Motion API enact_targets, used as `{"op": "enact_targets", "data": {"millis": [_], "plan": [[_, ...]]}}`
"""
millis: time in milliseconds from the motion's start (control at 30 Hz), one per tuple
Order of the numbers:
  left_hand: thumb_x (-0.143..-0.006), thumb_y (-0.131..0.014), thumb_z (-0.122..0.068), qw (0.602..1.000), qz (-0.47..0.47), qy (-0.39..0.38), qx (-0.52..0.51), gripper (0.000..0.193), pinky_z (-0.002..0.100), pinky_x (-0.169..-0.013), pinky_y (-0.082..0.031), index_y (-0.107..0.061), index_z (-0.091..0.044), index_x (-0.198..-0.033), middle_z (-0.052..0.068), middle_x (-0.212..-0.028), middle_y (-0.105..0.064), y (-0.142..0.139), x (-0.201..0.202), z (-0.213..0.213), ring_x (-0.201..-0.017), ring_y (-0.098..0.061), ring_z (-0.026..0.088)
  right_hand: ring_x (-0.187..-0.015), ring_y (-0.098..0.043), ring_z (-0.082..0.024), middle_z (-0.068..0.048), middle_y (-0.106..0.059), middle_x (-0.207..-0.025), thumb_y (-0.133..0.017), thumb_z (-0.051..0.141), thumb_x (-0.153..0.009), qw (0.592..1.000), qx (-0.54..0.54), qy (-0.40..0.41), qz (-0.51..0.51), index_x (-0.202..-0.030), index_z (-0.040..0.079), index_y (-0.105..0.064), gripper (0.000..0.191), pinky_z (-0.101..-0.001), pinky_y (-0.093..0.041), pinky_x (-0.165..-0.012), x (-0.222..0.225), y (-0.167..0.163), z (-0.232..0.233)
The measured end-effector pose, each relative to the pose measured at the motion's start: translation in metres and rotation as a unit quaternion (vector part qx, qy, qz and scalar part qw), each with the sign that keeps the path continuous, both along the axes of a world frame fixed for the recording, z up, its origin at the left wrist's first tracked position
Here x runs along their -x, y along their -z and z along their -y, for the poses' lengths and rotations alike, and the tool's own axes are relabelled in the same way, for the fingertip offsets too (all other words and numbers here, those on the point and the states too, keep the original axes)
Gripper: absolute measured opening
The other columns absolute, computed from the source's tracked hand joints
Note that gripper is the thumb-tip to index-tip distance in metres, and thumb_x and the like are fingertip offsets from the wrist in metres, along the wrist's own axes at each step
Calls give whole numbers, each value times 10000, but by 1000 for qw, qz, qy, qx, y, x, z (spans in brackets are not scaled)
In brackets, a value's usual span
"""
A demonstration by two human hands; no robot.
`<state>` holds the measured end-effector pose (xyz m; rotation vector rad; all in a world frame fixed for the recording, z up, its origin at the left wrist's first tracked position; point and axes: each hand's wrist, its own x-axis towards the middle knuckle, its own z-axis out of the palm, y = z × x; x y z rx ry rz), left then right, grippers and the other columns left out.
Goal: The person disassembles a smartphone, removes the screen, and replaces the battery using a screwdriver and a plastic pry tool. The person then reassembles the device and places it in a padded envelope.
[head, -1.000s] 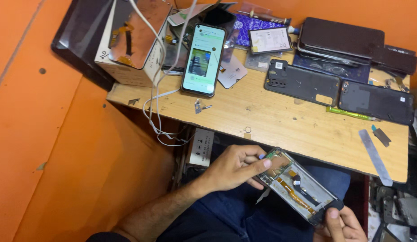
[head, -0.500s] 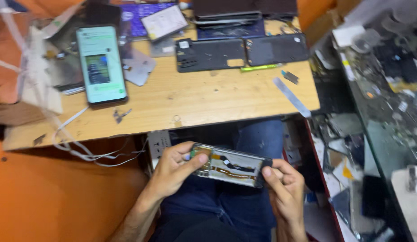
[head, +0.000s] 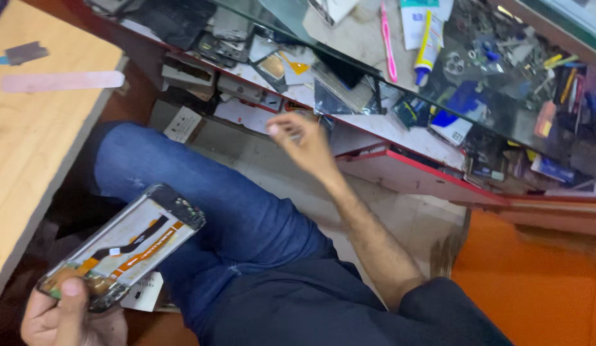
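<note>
Your left hand (head: 70,317) grips the opened phone (head: 122,247) at its lower end, fingers clamped on it, above your lap. Your right hand (head: 304,141) reaches toward the cluttered shelf (head: 375,125), fingers loosely curled, holding nothing.

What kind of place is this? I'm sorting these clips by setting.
Most likely a phone repair stall: the left hand holds an opened phone, loose phone parts crowd a shelf under a glass counter, where a glue tube lies.
</note>
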<state>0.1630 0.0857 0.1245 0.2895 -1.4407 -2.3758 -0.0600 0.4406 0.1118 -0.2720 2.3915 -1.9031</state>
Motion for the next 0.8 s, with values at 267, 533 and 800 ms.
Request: {"op": "enact_targets", "data": {"millis": [267,533,800], "plan": [[-1122,-619,-110,997,36,68,12,312,515,-1057,-574,-536,163,-1246,356,-1260,-633,29,5,-36,-1148,-704,368,-1046,-734,-260,-134,-759,-1110,-731,221,-960,834,-300,451,-103,-1136,73,-727,230,-406,-586,-916,6,23,-247],[-1139,-550,-84,995,62,75,26,319,537,-1055,-561,-492,193,-1285,384,-1290,-612,29,-7,-57,-1188,-677,404,-1313,-398,-486,-280,-338,-1505,-858,698,-690,740,-416,502,166,-1550,140,-297,1169,-557,-397,-1040,38,17,-267],[-1153,-595,-72,999,43,7,-2,293,593,-1069,-535,-518,193,-1253,394,-1256,-599,14,6,-45,-1140,-663,418,-1405,-335,-488,-278,-379,-1525,-910,522,-753,749,-434,500,-19,-1559,29,-329,1109,-573,-329,-1145,43,41,-269]]}}
